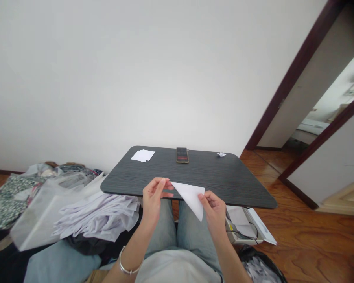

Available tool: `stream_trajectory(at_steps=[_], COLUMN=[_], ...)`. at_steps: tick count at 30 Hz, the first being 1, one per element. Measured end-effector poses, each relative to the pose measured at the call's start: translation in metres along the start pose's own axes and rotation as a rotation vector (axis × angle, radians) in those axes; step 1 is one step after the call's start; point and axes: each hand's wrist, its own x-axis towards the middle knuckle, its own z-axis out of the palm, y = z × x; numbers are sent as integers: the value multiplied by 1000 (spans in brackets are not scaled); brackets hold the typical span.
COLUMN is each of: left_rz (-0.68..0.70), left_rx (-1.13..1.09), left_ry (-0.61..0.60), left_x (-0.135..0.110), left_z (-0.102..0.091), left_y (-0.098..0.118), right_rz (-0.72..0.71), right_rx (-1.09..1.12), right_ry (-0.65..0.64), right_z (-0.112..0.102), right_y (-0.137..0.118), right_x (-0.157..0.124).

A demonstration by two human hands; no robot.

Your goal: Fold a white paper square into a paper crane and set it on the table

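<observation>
A white sheet of paper [191,197], folded into a triangle, is held up in front of the near edge of the dark table [153,177]. My left hand [157,192] pinches its left corner between thumb and fingers. On the right side, my right hand [212,205] grips the paper near its edge, thumb on the face towards me. One point of the triangle hangs down over my lap. At the table's back left lies a small stack of white paper [143,155]. A small folded paper figure [221,154] sits at the back right.
A phone [182,155] rests at the table's back middle, near the white wall [177,78]. Piled clothes [100,216] lie to the left. Right of my legs are a box with papers and cables [243,228] and a black bag of scraps [261,269].
</observation>
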Motion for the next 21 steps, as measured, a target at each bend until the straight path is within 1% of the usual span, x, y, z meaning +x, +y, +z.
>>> stream_trajectory(at_steps=[3, 8, 15, 21], left_rz=[-13, -53, -59, -46], left_rx=[-12, 51, 84, 92], left_ry=[-16, -77, -70, -83], left_x=[1, -1, 1, 3], left_z=[-1, 1, 0, -3], left_y=[2, 6, 4, 0], right_rz=[21, 41, 56, 70], right_rx=[6, 18, -16, 31], right_ry=[-7, -37, -53, -34], right_z=[-1, 0, 1, 5], right_y=[-1, 0, -3, -6], right_x=[0, 0, 1, 0])
